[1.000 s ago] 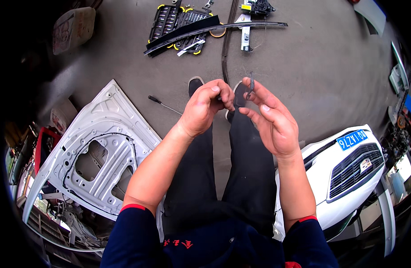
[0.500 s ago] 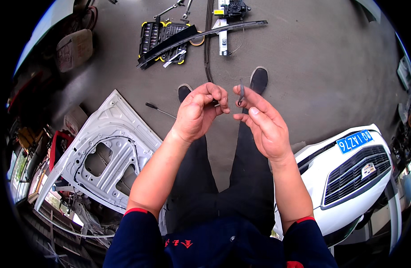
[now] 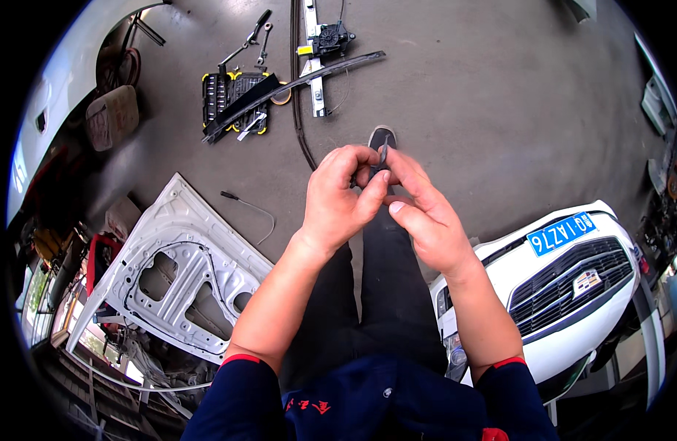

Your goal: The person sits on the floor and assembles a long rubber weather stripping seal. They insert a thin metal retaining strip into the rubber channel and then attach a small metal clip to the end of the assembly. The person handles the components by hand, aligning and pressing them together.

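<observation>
Close together in front of me, both hands work at a small, thin, dark grey strip [image 3: 383,156], its exact kind too small to make out. My left hand [image 3: 335,195] is closed, the thumb and bent fingers pinching at the lower end of the strip. From the other side my right hand [image 3: 430,220] has its fingers curled against the same piece, with the thumb below them. Where the fingertips meet, part of the strip is hidden, along with something dark behind the left fingers.
To the left leans a bare silver-grey car door [image 3: 184,283], a thin cable [image 3: 261,209] beside it. Ahead lie an open socket set [image 3: 217,95], wrenches [image 3: 263,44], a long black trim strip [image 3: 301,81] and a window regulator [image 3: 316,81]. A white car front [image 3: 544,294] stands right.
My hands have come together; they were apart, with the strip at my right fingers. The left hand now meets it too. My view has shifted, and one shoe no longer shows.
</observation>
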Demonstrator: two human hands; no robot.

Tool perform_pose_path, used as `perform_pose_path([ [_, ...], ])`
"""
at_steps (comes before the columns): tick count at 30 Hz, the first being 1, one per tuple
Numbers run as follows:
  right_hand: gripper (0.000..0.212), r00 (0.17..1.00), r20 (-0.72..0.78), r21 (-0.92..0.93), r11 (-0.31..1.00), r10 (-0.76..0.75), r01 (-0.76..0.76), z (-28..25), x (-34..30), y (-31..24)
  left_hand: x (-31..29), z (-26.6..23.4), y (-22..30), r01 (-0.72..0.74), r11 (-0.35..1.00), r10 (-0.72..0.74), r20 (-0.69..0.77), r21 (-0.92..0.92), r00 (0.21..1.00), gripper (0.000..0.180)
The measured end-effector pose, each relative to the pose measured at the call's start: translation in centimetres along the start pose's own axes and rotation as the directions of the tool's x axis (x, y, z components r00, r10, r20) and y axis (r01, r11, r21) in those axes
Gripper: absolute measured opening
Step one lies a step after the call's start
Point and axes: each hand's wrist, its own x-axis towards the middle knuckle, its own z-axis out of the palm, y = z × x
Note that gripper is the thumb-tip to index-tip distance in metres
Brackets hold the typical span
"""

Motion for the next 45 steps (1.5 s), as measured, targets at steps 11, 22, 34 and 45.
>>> perform_pose_path([
  [11, 0.024, 0.983, -0.142, -0.739, 0.674, -0.113, -0.029, 1.2, 6.5, -3.3, 0.4, -5.2, -3.5, 0.4, 0.813, -0.361, 0.173, -0.423, 0.916, 0.016],
  [22, 0.015, 0.986, 0.072, -0.392, 0.914, 0.147, -0.107, 5.0, 11.5, -3.2, 0.6, -7.4, -3.9, 0.308, 0.842, -0.326, 0.039, -0.442, 0.945, 0.018],
  [34, 0.014, 0.935, 0.078, -0.346, 0.889, 0.347, -0.301, -1.8, 16.0, -5.8, 5.1, 0.6, -2.3, 0.422, 0.791, -0.531, -0.155, -0.444, 0.833, 0.014],
  [45, 0.02, 0.921, 0.147, -0.513, 0.824, 0.361, -0.241, -10.9, 18.4, -7.0, 9.0, 10.5, -1.9, 0.276, 0.209, -0.635, 0.085, -0.938, 0.768, 0.016],
])
